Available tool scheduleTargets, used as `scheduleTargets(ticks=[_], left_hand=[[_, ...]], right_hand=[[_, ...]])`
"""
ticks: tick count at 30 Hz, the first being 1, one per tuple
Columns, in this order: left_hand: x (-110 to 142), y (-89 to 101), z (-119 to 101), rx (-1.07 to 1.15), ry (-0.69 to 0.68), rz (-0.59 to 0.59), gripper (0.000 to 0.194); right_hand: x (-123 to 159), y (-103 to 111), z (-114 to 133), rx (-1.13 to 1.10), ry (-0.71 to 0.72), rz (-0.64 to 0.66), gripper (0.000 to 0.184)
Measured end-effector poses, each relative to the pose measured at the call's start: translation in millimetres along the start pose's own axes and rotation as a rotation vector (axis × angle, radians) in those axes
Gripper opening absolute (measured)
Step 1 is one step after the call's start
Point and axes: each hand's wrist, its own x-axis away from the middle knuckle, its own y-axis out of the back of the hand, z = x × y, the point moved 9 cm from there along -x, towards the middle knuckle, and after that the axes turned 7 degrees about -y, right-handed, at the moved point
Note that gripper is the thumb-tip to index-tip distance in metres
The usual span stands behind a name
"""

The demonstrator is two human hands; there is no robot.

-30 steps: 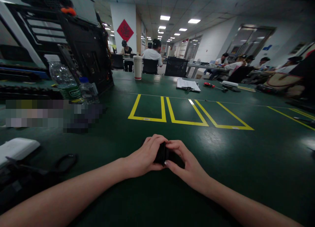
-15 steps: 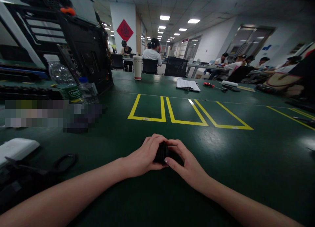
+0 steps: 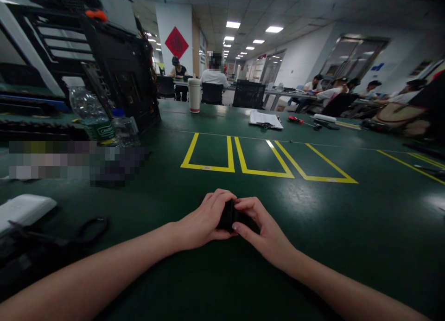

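Observation:
A small black object point(image 3: 227, 216) sits between my two hands, low over the dark green table point(image 3: 222, 284). My left hand point(image 3: 206, 220) is wrapped round it from the left, fingers over its top and thumb below. From the right, my right hand point(image 3: 259, 226) grips its edge between thumb and fingertips. Most of the object is hidden by my hands, so its kind cannot be made out. A dark part or shadow shows under my right palm.
Yellow tape outlines point(image 3: 264, 174) mark the table ahead. Plastic bottles point(image 3: 91, 110), a white device point(image 3: 26, 209) and black straps point(image 3: 92, 230) lie left. Farther back are a cup point(image 3: 194, 96), a clipboard point(image 3: 266, 120) and a red-handled screwdriver point(image 3: 295, 119). Several people sit beyond.
My hands and the black object stay almost exactly where they were. In the background, the seated person in white has shifted slightly.

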Motion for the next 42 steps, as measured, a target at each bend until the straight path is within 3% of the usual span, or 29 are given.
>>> scheduleTargets(ticks=[4,13,17,23,32,42], left_hand=[[1.8,-0.8,2.3,0.012,0.016,0.014,0.058],[0.7,-0.4,-0.6,0.011,0.003,0.036,0.057],[-0.5,0.5,-1.9,-0.001,-0.004,0.021,0.056],[1.8,-2.4,2.5,0.005,0.031,0.043,0.057],[0.1,-1.4,-0.2,-0.012,-0.004,0.035,0.057],[1.7,-1.9,2.7,0.003,0.022,0.034,0.059]], right_hand=[[-1.5,-1.6,-1.3,0.004,-0.053,0.03,0.036],[2.5,0.7,6.5,0.111,0.054,0.001,0.027],[1.8,0.0,3.0,0.081,0.015,0.007,0.024],[-0.8,-2.8,-1.1,0.052,-0.038,0.035,0.037],[2.7,0.1,4.7,0.129,0.056,0.004,0.026],[-1.1,-1.9,-0.6,0.071,-0.036,0.032,0.036]])
